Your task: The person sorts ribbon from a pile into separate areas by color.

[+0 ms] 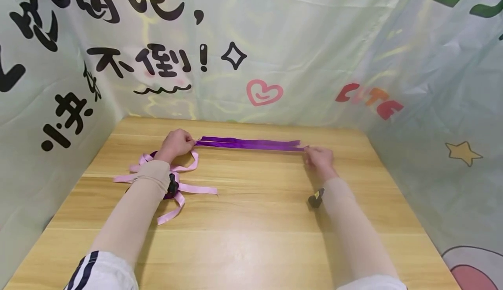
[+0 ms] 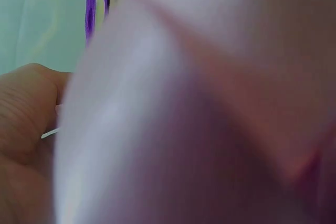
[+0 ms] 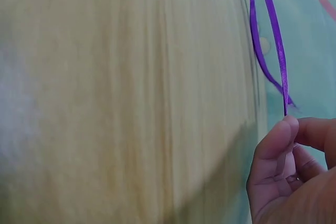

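A purple ribbon (image 1: 251,145) stretches between my two hands near the back of the table, folded so that two strands run side by side. My left hand (image 1: 176,145) pinches its left end. At the right, my right hand (image 1: 320,159) pinches the end of one strand between thumb and finger; the other strand's end (image 3: 286,98) hangs loose beside it. Pink ribbons (image 1: 196,189) lie in loops and tails under and around my left wrist. In the left wrist view a blurred pale pink surface hides most of the left hand (image 2: 26,124).
The wooden table (image 1: 243,237) is bounded at the back and sides by a pale printed cloth (image 1: 314,41). A dark wrist camera (image 1: 316,198) sits by the right wrist, another (image 1: 172,186) by the left.
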`<state>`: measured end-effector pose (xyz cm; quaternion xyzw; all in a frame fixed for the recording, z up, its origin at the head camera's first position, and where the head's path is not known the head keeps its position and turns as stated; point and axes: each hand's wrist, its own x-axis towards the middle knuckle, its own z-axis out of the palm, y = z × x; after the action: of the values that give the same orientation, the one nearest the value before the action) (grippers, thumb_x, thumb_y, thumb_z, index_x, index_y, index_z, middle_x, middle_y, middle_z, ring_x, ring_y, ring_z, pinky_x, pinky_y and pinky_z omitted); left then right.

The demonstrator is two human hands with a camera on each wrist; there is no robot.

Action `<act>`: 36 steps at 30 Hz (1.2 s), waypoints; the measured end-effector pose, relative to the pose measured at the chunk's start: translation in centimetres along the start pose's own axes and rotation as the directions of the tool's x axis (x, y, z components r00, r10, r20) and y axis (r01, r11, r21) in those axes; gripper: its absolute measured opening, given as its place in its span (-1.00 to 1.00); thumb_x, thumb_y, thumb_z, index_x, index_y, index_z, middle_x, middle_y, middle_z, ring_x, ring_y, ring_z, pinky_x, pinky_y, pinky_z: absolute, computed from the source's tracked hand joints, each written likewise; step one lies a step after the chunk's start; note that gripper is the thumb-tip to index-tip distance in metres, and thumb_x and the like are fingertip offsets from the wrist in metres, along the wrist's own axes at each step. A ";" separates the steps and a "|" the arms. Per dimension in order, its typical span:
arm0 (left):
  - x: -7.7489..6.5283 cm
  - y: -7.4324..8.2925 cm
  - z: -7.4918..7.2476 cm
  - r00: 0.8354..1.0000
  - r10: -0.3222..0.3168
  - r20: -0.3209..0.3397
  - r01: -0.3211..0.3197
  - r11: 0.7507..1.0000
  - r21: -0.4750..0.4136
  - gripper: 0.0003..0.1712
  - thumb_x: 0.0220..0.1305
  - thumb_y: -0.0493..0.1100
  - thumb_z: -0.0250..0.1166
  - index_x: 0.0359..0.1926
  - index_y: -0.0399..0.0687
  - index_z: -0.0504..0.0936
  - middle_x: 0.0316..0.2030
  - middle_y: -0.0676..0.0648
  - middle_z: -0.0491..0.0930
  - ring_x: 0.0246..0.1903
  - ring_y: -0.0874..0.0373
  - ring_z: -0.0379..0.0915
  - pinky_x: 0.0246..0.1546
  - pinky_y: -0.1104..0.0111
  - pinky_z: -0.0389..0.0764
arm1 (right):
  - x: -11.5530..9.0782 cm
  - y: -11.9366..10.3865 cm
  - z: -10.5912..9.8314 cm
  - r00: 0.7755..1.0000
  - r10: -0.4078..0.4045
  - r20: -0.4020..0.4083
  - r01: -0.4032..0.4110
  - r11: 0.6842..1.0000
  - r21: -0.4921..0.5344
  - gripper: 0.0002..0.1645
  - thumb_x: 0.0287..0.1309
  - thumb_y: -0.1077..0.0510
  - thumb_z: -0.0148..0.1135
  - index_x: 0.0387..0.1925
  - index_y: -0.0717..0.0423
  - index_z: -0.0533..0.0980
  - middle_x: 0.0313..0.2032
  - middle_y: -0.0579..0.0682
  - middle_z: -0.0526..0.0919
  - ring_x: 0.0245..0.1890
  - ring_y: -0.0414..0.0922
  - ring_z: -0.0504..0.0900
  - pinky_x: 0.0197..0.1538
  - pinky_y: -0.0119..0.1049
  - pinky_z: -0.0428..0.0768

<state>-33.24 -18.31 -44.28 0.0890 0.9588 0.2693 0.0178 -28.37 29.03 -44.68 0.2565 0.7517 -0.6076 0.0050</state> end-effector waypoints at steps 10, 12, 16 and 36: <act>0.3 0.1 1.1 0.996 -0.089 -0.008 0.089 0.996 -0.001 -0.72 0.39 -0.06 0.30 -0.35 -0.15 0.78 -0.22 -0.20 0.76 -0.22 -0.09 0.56 -0.23 0.22 0.47 | 1.3 0.0 0.0 0.996 0.055 0.067 -0.062 0.992 0.108 -0.45 0.46 0.13 0.28 0.36 0.29 0.49 -0.34 -0.01 0.72 -0.55 -0.24 0.66 -0.30 -0.36 0.75; 0.3 0.2 1.2 0.995 -0.097 -0.008 0.097 0.995 -0.004 -0.71 0.39 -0.06 0.29 -0.35 -0.15 0.77 -0.22 -0.20 0.76 -0.22 -0.10 0.57 -0.23 0.21 0.48 | 1.5 0.1 -0.1 0.996 0.055 0.073 -0.064 0.991 0.117 -0.45 0.46 0.14 0.27 0.36 0.31 0.48 -0.36 -0.01 0.72 -0.56 -0.23 0.66 -0.30 -0.35 0.75; 0.5 0.3 1.5 0.993 -0.117 -0.004 0.117 0.993 -0.006 -0.70 0.41 -0.03 0.29 -0.38 -0.11 0.75 -0.24 -0.18 0.75 -0.23 -0.08 0.56 -0.26 0.22 0.46 | 1.7 0.1 -0.1 0.996 0.057 0.072 -0.065 0.990 0.124 -0.46 0.46 0.16 0.26 0.34 0.33 0.48 -0.38 0.00 0.72 -0.56 -0.22 0.68 -0.28 -0.33 0.76; 1.1 0.5 1.9 0.982 -0.189 -0.025 0.190 0.982 0.023 -0.68 0.44 0.06 0.31 -0.34 -0.05 0.71 -0.25 -0.15 0.71 -0.23 -0.06 0.55 -0.29 0.20 0.44 | 2.5 0.1 0.3 0.999 0.027 0.032 -0.030 0.997 0.074 -0.45 0.48 0.18 0.24 0.35 0.41 0.45 -0.45 0.00 0.71 -0.61 -0.23 0.71 -0.32 -0.33 0.77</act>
<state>-34.08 -16.71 -45.60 -0.0055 0.9664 0.2550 0.0312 -30.62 29.75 -45.65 0.2577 0.7247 -0.6389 0.0159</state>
